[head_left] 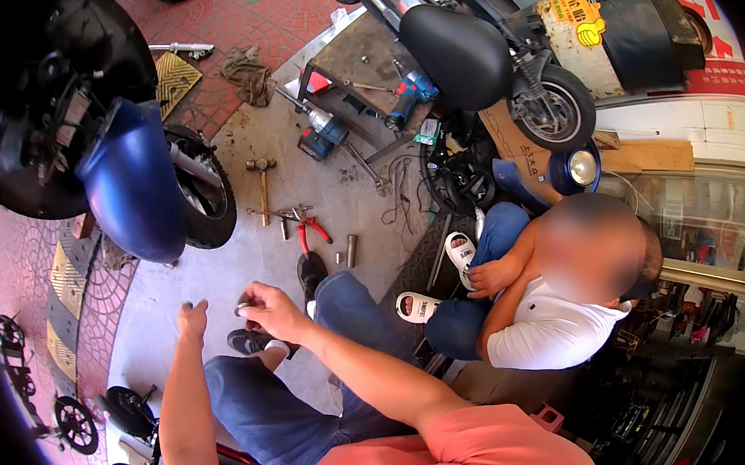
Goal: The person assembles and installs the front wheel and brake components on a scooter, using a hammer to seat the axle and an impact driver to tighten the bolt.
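My right hand (pixel 268 312) is closed, thumb and fingers pinching a small dark metal piece (pixel 241 309) whose exact kind I cannot make out. To its left, my left hand (pixel 193 317) is held out over the grey floor, its thumb and finger tips slightly apart and nothing visible between them. Beyond my hands stands a motorbike with a glossy blue fender (pixel 138 186) and a front wheel (pixel 211 187). Nearest on the floor lie red-handled pliers (pixel 309 232), a hammer (pixel 262 190), a metal socket (pixel 351 251) and a ratchet-like tool (pixel 283 212).
A person in a white shirt (pixel 548 318) squats close on my right. Ahead lie an impact wrench (pixel 321 134), a blue cordless drill (pixel 411 95), a spanner (pixel 372 170) and a brown rag (pixel 247 75). A black-seated scooter (pixel 458 57) stands at the far right.
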A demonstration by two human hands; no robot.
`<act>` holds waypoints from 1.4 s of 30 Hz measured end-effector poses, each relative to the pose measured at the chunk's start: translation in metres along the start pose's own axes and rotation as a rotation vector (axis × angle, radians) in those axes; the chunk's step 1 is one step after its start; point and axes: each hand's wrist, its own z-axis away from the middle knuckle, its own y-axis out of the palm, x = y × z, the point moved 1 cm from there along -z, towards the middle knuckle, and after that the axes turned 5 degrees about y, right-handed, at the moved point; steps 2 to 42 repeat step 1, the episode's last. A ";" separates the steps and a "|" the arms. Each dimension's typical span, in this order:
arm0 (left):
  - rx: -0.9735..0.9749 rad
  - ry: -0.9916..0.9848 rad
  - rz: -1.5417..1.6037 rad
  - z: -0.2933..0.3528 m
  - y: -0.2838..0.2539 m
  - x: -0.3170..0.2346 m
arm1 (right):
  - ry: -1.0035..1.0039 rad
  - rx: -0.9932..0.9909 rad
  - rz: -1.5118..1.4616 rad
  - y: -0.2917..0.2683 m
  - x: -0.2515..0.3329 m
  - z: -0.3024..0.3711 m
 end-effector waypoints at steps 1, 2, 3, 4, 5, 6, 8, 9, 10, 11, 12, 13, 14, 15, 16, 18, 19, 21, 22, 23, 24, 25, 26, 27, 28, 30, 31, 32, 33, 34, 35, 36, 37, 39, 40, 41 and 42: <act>0.076 -0.237 0.149 0.059 -0.024 -0.028 | 0.000 -0.029 -0.037 -0.006 0.037 0.045; 0.076 -0.237 0.149 0.059 -0.024 -0.028 | 0.000 -0.029 -0.037 -0.006 0.037 0.045; 0.076 -0.237 0.149 0.059 -0.024 -0.028 | 0.000 -0.029 -0.037 -0.006 0.037 0.045; 0.076 -0.237 0.149 0.059 -0.024 -0.028 | 0.000 -0.029 -0.037 -0.006 0.037 0.045; 0.076 -0.237 0.149 0.059 -0.024 -0.028 | 0.000 -0.029 -0.037 -0.006 0.037 0.045; 0.076 -0.237 0.149 0.059 -0.024 -0.028 | 0.000 -0.029 -0.037 -0.006 0.037 0.045; 0.076 -0.237 0.149 0.059 -0.024 -0.028 | 0.000 -0.029 -0.037 -0.006 0.037 0.045; 0.076 -0.237 0.149 0.059 -0.024 -0.028 | 0.000 -0.029 -0.037 -0.006 0.037 0.045; 0.076 -0.237 0.149 0.059 -0.024 -0.028 | 0.000 -0.029 -0.037 -0.006 0.037 0.045; 0.076 -0.237 0.149 0.059 -0.024 -0.028 | 0.000 -0.029 -0.037 -0.006 0.037 0.045; 0.076 -0.237 0.149 0.059 -0.024 -0.028 | 0.000 -0.029 -0.037 -0.006 0.037 0.045; 0.076 -0.237 0.149 0.059 -0.024 -0.028 | 0.000 -0.029 -0.037 -0.006 0.037 0.045; 0.076 -0.237 0.149 0.059 -0.024 -0.028 | 0.000 -0.029 -0.037 -0.006 0.037 0.045; 0.076 -0.237 0.149 0.059 -0.024 -0.028 | 0.000 -0.029 -0.037 -0.006 0.037 0.045; 0.076 -0.237 0.149 0.059 -0.024 -0.028 | 0.000 -0.029 -0.037 -0.006 0.037 0.045; 0.076 -0.237 0.149 0.059 -0.024 -0.028 | 0.000 -0.029 -0.037 -0.006 0.037 0.045; 0.076 -0.237 0.149 0.059 -0.024 -0.028 | 0.000 -0.029 -0.037 -0.006 0.037 0.045; 0.076 -0.237 0.149 0.059 -0.024 -0.028 | 0.000 -0.029 -0.037 -0.006 0.037 0.045; 0.076 -0.237 0.149 0.059 -0.024 -0.028 | 0.000 -0.029 -0.037 -0.006 0.037 0.045; 0.076 -0.237 0.149 0.059 -0.024 -0.028 | 0.000 -0.029 -0.037 -0.006 0.037 0.045; 0.076 -0.237 0.149 0.059 -0.024 -0.028 | 0.000 -0.029 -0.037 -0.006 0.037 0.045; 0.076 -0.237 0.149 0.059 -0.024 -0.028 | 0.000 -0.029 -0.037 -0.006 0.037 0.045; 0.076 -0.237 0.149 0.059 -0.024 -0.028 | 0.000 -0.029 -0.037 -0.006 0.037 0.045; 0.076 -0.237 0.149 0.059 -0.024 -0.028 | 0.000 -0.029 -0.037 -0.006 0.037 0.045; 0.076 -0.237 0.149 0.059 -0.024 -0.028 | 0.000 -0.029 -0.037 -0.006 0.037 0.045; 0.076 -0.237 0.149 0.059 -0.024 -0.028 | 0.000 -0.029 -0.037 -0.006 0.037 0.045; 0.076 -0.237 0.149 0.059 -0.024 -0.028 | 0.000 -0.029 -0.037 -0.006 0.037 0.045; 0.076 -0.237 0.149 0.059 -0.024 -0.028 | 0.000 -0.029 -0.037 -0.006 0.037 0.045; 0.076 -0.237 0.149 0.059 -0.024 -0.028 | 0.000 -0.029 -0.037 -0.006 0.037 0.045; 0.076 -0.237 0.149 0.059 -0.024 -0.028 | 0.000 -0.029 -0.037 -0.006 0.037 0.045; 0.076 -0.237 0.149 0.059 -0.024 -0.028 | 0.000 -0.029 -0.037 -0.006 0.037 0.045; 0.076 -0.237 0.149 0.059 -0.024 -0.028 | 0.000 -0.029 -0.037 -0.006 0.037 0.045; 0.076 -0.237 0.149 0.059 -0.024 -0.028 | 0.000 -0.029 -0.037 -0.006 0.037 0.045; 0.076 -0.237 0.149 0.059 -0.024 -0.028 | 0.000 -0.029 -0.037 -0.006 0.037 0.045; 0.076 -0.237 0.149 0.059 -0.024 -0.028 | 0.000 -0.029 -0.037 -0.006 0.037 0.045; 0.076 -0.237 0.149 0.059 -0.024 -0.028 | 0.000 -0.029 -0.037 -0.006 0.037 0.045; 0.076 -0.237 0.149 0.059 -0.024 -0.028 | 0.000 -0.029 -0.037 -0.006 0.037 0.045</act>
